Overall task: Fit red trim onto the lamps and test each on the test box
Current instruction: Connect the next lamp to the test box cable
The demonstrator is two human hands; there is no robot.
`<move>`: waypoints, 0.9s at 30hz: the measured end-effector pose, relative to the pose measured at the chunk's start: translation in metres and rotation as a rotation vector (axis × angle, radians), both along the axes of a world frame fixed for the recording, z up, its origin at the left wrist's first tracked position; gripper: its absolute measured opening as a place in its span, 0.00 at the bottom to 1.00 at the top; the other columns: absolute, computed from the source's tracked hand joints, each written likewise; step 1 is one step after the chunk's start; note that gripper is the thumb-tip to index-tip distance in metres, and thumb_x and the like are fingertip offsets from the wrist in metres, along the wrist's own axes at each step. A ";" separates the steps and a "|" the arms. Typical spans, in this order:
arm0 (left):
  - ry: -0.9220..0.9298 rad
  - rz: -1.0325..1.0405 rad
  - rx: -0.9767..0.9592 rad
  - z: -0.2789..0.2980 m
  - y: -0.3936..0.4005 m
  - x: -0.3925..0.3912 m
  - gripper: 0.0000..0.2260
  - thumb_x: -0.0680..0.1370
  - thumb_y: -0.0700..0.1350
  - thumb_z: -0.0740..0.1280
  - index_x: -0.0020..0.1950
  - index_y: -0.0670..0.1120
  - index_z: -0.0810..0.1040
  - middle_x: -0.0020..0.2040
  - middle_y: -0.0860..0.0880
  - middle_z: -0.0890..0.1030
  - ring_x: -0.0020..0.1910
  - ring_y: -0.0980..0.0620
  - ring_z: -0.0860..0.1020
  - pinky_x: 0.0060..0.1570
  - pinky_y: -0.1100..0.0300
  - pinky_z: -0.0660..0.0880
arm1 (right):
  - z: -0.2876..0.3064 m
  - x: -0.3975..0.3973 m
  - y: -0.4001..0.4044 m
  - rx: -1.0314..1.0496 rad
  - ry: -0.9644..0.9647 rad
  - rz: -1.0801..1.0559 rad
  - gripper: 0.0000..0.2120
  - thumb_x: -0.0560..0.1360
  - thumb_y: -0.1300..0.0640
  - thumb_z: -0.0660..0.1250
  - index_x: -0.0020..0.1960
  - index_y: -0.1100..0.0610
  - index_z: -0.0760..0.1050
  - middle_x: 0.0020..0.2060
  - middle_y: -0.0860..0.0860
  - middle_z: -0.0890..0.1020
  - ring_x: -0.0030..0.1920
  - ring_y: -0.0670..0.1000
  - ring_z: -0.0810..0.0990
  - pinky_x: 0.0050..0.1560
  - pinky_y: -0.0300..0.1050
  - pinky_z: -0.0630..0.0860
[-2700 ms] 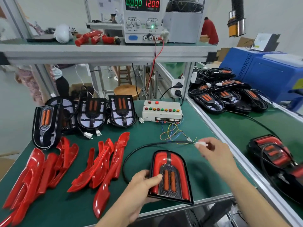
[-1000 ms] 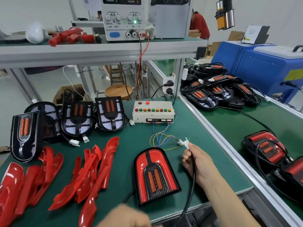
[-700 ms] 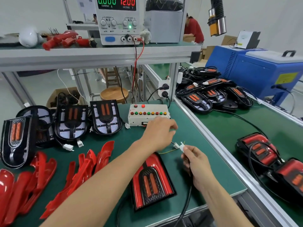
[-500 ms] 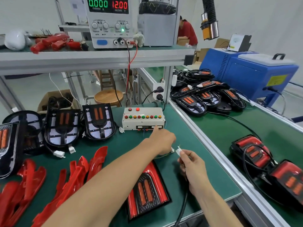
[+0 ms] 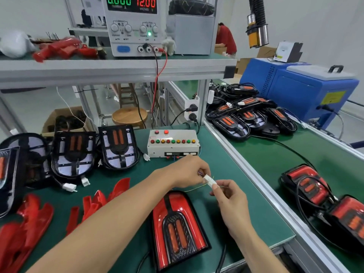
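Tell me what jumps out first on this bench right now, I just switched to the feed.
Both hands meet mid-bench: the left hand and right hand pinch white connectors together just in front of the test box. Below them lies a lamp with red trim face up at the near edge. Loose red trim pieces pile up at the left, and the power supply on the shelf reads 12.00.
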State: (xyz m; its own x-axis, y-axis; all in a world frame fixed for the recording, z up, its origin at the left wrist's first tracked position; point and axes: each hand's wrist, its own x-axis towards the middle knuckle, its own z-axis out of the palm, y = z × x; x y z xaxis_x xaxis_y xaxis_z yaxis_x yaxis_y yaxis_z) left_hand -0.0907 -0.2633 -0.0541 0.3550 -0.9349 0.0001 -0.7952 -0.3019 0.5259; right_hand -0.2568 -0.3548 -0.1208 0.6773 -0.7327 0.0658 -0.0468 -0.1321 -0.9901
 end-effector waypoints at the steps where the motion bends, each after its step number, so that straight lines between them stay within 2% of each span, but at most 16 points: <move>1: -0.005 -0.003 -0.008 0.001 0.002 0.001 0.06 0.75 0.44 0.73 0.50 0.53 0.86 0.43 0.58 0.83 0.46 0.60 0.80 0.47 0.63 0.77 | 0.001 0.000 0.001 -0.018 -0.007 0.009 0.02 0.79 0.55 0.71 0.48 0.51 0.80 0.37 0.50 0.85 0.30 0.41 0.73 0.32 0.32 0.68; 8: -0.034 -0.038 -0.042 0.010 0.005 -0.001 0.07 0.75 0.42 0.73 0.51 0.51 0.86 0.44 0.54 0.85 0.45 0.58 0.80 0.48 0.60 0.77 | 0.010 -0.004 -0.005 -0.088 -0.026 0.071 0.03 0.80 0.55 0.71 0.47 0.50 0.80 0.37 0.51 0.83 0.30 0.45 0.69 0.32 0.39 0.66; 12: -0.059 -0.067 -0.030 0.008 0.002 -0.004 0.09 0.75 0.41 0.72 0.52 0.51 0.86 0.44 0.55 0.85 0.44 0.60 0.78 0.48 0.60 0.76 | 0.014 -0.005 -0.008 -0.095 -0.034 0.130 0.03 0.79 0.56 0.72 0.46 0.53 0.81 0.37 0.51 0.84 0.30 0.43 0.71 0.31 0.35 0.68; 14: -0.062 -0.072 -0.027 0.007 0.001 -0.005 0.10 0.75 0.42 0.71 0.55 0.51 0.85 0.47 0.55 0.86 0.47 0.60 0.80 0.52 0.58 0.78 | 0.014 -0.004 -0.009 -0.090 -0.040 0.128 0.03 0.79 0.56 0.72 0.46 0.54 0.80 0.37 0.52 0.84 0.31 0.44 0.72 0.33 0.37 0.70; 17: -0.092 -0.100 0.032 0.010 0.001 0.000 0.14 0.77 0.42 0.69 0.62 0.47 0.82 0.54 0.50 0.85 0.55 0.52 0.80 0.60 0.52 0.77 | 0.013 -0.002 -0.014 -0.058 -0.058 0.123 0.02 0.79 0.58 0.73 0.47 0.55 0.81 0.36 0.50 0.84 0.32 0.44 0.74 0.32 0.35 0.71; 19: -0.128 -0.106 0.052 0.013 0.001 0.004 0.13 0.77 0.42 0.70 0.61 0.47 0.83 0.54 0.50 0.86 0.56 0.52 0.80 0.61 0.51 0.76 | 0.014 -0.001 -0.014 -0.031 -0.073 0.134 0.02 0.79 0.58 0.73 0.47 0.55 0.81 0.37 0.52 0.84 0.31 0.46 0.74 0.32 0.34 0.71; 24: -0.213 -0.186 0.095 0.022 0.001 0.003 0.06 0.78 0.46 0.72 0.54 0.48 0.86 0.45 0.50 0.85 0.47 0.49 0.81 0.51 0.49 0.77 | 0.012 -0.001 -0.015 0.024 -0.104 0.186 0.05 0.79 0.59 0.72 0.45 0.51 0.82 0.38 0.52 0.84 0.34 0.48 0.79 0.34 0.40 0.75; 27: -0.255 -0.238 0.122 0.024 0.002 0.002 0.08 0.78 0.49 0.73 0.54 0.48 0.85 0.43 0.50 0.85 0.41 0.51 0.77 0.44 0.56 0.74 | 0.009 -0.003 -0.015 0.073 -0.114 0.213 0.07 0.79 0.61 0.71 0.45 0.50 0.83 0.37 0.54 0.85 0.36 0.50 0.82 0.39 0.40 0.80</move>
State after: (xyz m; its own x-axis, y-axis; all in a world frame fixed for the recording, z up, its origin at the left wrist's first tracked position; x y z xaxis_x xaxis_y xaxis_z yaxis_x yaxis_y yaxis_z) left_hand -0.0887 -0.2615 -0.0300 0.1308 -0.9898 -0.0559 -0.9516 -0.1412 0.2730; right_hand -0.2599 -0.3698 -0.1113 0.8082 -0.5798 0.1031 0.0871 -0.0555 -0.9947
